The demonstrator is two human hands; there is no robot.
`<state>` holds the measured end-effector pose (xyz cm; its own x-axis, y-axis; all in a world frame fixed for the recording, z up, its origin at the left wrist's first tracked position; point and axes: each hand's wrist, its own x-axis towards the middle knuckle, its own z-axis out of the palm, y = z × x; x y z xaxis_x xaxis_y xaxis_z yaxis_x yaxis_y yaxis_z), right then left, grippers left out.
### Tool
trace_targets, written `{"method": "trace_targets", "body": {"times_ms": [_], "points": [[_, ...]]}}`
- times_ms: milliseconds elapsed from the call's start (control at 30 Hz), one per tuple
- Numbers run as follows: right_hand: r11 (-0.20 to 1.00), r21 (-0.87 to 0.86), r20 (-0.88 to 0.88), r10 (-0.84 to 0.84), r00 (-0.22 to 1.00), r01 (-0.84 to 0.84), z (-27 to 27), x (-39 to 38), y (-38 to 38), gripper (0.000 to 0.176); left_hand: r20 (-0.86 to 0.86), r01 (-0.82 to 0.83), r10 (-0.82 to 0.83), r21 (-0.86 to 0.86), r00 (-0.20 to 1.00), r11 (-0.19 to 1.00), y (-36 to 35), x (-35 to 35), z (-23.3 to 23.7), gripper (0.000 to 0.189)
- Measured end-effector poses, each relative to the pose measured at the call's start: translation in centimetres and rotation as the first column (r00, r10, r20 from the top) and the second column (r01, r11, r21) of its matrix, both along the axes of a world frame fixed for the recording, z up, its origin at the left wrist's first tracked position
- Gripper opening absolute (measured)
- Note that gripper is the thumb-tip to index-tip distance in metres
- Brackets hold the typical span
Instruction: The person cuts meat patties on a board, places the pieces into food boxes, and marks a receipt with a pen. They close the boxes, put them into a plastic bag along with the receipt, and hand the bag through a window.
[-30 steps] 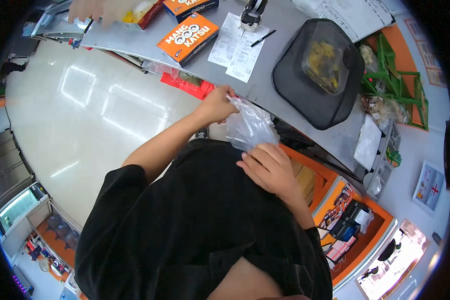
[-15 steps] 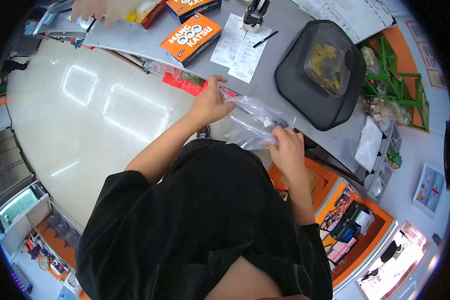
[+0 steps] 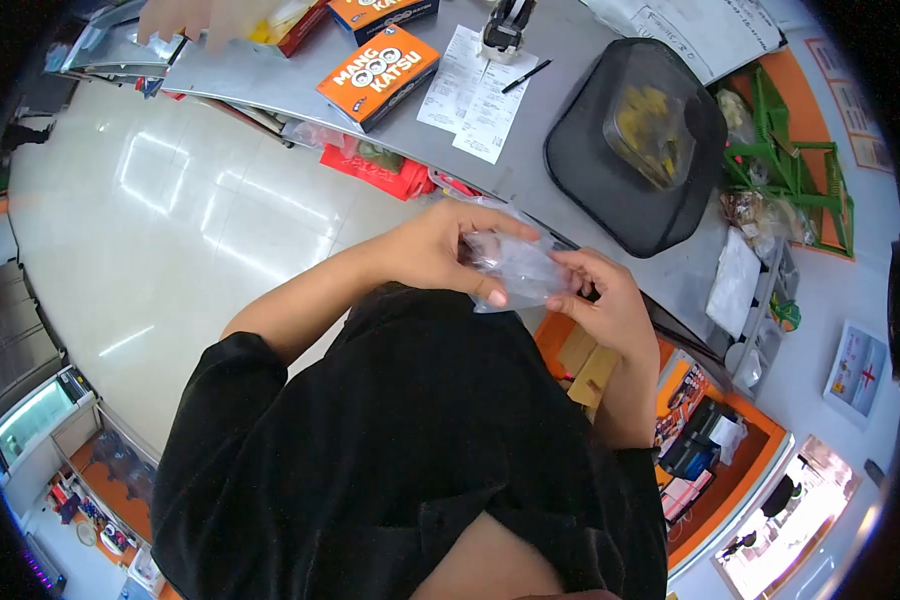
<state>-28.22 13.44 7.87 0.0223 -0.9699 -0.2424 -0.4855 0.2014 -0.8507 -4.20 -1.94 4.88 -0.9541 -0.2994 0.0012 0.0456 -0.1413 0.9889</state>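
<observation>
Closer together than before, left hand (image 3: 440, 247) closed round one side of the clear plastic bag (image 3: 520, 268), right hand (image 3: 612, 305) pinching the other, near the counter (image 3: 525, 185), seemingly to keep slack film gathered.

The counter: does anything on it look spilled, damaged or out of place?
Nothing looks spilled or damaged on the counter. Only slightly untidy: the receipts overlap unevenly, and a pen lies slantwise over one's edge.
</observation>
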Motion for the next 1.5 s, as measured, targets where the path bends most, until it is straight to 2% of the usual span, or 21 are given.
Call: {"method": "trace_targets", "body": {"times_ms": [33,133,167,267,367,467,500,600,633,700,767,833,900,1000,1100,1133,1233,1333,1400,1433,1500], "points": [[0.999,-0.035,0.053,-0.027,0.998,0.028,-0.2,-0.1,0.1,0.035,-0.019,0.008,-0.008,0.007,1.000,1.000,-0.4,0.3,0.7,0.087],[0.980,-0.104,0.247,-0.138,0.959,0.167,1.1,-0.1,0.6,0.029,0.220,0.144,-0.213,0.293,0.952,0.945,-2.6,1.3,-0.3,0.076],[0.968,-0.121,0.314,-0.173,0.933,0.221,1.8,-0.4,0.7,0.028,0.215,0.133,-0.216,0.342,0.952,0.930,-2.9,1.6,-0.1,0.064],[0.925,-0.192,0.261,-0.273,0.926,0.327,2.6,-3.0,1.8,0.023,0.347,0.064,-0.117,0.161,0.931,0.985,-4.9,3.8,1.6,0.056],[0.945,-0.225,0.473,-0.108,0.874,0.238,3.5,-4.6,3.1,0.019,0.031,0.128,-0.140,0.255,0.990,0.958,-6.3,7.6,1.0,0.037],[0.997,0.037,0.377,0.048,0.925,-0.067,2.5,-3.6,2.3,0.024,0.036,0.116,-0.116,0.006,0.993,0.993,-6.0,7.9,3.7,0.026],[0.979,0.184,0.191,0.055,0.980,-0.091,2.0,-2.8,1.9,0.025,0.098,0.087,-0.072,-0.166,0.993,0.982,-6.0,7.6,4.4,0.035],[0.993,0.112,-0.168,-0.015,0.986,0.034,1.3,-1.5,1.2,0.022,0.011,-0.047,0.055,-0.353,0.998,0.934,-6.6,7.3,4.6,0.043],[0.987,0.058,-0.239,-0.135,0.962,0.153,1.6,-1.2,0.8,0.018,0.042,-0.110,0.141,-0.429,0.989,0.897,-6.4,6.8,4.9,0.047],[0.978,-0.117,-0.471,-0.206,0.858,0.170,2.3,-0.5,-0.1,0.018,-0.056,-0.132,0.125,-0.633,0.991,0.763,-6.0,5.4,4.1,0.047],[0.951,-0.268,-0.618,-0.291,0.730,0.153,2.6,0.8,-1.3,0.018,-0.078,-0.167,0.152,-0.614,0.985,0.771,-4.6,3.9,3.7,0.046],[0.915,-0.385,-0.689,-0.374,0.621,0.124,2.4,2.2,-2.7,0.017,-0.076,-0.187,0.174,-0.539,0.982,0.821,-3.2,2.6,3.5,0.046],[0.917,-0.383,-0.627,-0.347,0.698,0.111,0.4,1.7,-2.9,0.016,-0.082,-0.179,0.160,-0.478,0.984,0.860,-2.9,2.1,3.0,0.035],[0.899,-0.414,-0.528,-0.366,0.767,0.144,-1.9,1.3,-3.3,0.015,-0.212,-0.301,0.222,-0.504,0.952,0.810,-2.9,1.4,1.8,0.025],[0.800,-0.594,-0.460,-0.431,0.776,0.092,-3.7,0.9,-4.1,0.018,-0.194,-0.295,0.223,-0.688,0.955,0.663,-3.0,1.1,0.9,0.045],[0.743,-0.667,-0.442,-0.451,0.775,0.052,-3.7,0.9,-4.4,0.019,-0.152,-0.287,0.253,-0.689,0.955,0.666,-2.8,0.8,0.9,0.054],[0.842,-0.253,-0.118,-0.516,0.849,0.476,-2.5,2.5,-4.0,0.025,-0.030,-0.262,0.306,-0.600,0.951,0.756,-1.8,0.3,0.9,0.078],[0.823,-0.202,0.182,-0.501,0.846,0.531,-4.4,2.8,-3.7,0.044,0.147,-0.181,0.235,-0.309,0.961,0.934,-1.5,0.2,0.2,0.089],[0.868,-0.190,-0.101,-0.481,0.871,0.458,-5.5,4.1,-3.1,0.060,0.350,-0.072,0.105,-0.107,0.931,0.992,-1.4,0.2,-0.9,0.087],[0.888,-0.181,-0.240,-0.456,0.857,0.422,-6.1,4.6,-2.8,0.068,0.310,-0.085,0.106,-0.082,0.945,0.993,-1.0,0.5,-2.5,0.083],[0.883,-0.374,-0.344,-0.417,0.841,0.285,-10.3,5.2,-1.3,0.076,0.217,-0.111,0.117,-0.041,0.969,0.993,-0.7,0.8,-6.1,0.075]]}}
